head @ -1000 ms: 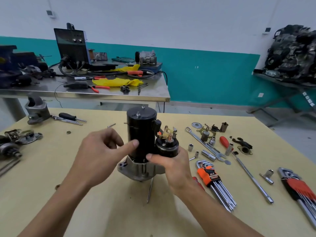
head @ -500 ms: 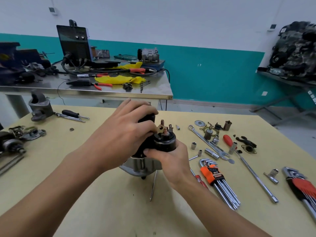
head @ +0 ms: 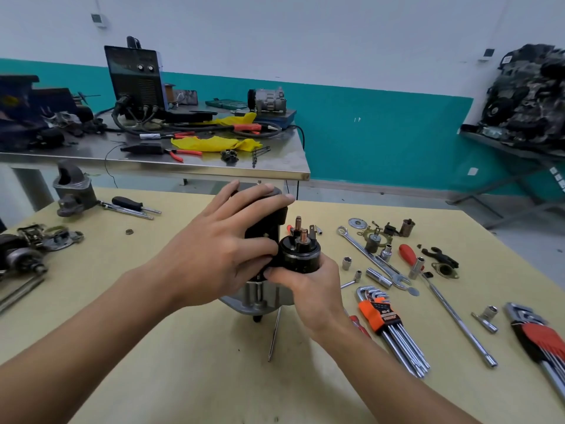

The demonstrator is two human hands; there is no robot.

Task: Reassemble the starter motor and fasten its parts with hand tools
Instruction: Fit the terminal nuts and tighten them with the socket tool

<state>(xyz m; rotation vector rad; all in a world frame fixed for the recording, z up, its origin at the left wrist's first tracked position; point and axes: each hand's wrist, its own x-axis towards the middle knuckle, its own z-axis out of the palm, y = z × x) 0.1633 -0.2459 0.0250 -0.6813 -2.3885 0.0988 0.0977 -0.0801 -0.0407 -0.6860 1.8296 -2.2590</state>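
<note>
Starter motor (head: 263,223) upright on table (head: 183,347). L hand (head: 214,255) curled round its black body, R hand (head: 315,289) gripping solenoid (head: 301,255). Orange holder (head: 377,313) nearby, hex keys (head: 403,347) clipped in.

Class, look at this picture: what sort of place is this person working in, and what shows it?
Probably a motor-repair workshop: a starter motor stands on the workbench, a hex key set lies beside it, and a welding machine sits behind.

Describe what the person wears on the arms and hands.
Nothing is worn: the left hand and right hand are bare, with no gloves, rings or watch. The left forearm and right forearm are bare to the frame edge, with no sleeve in view.
</note>
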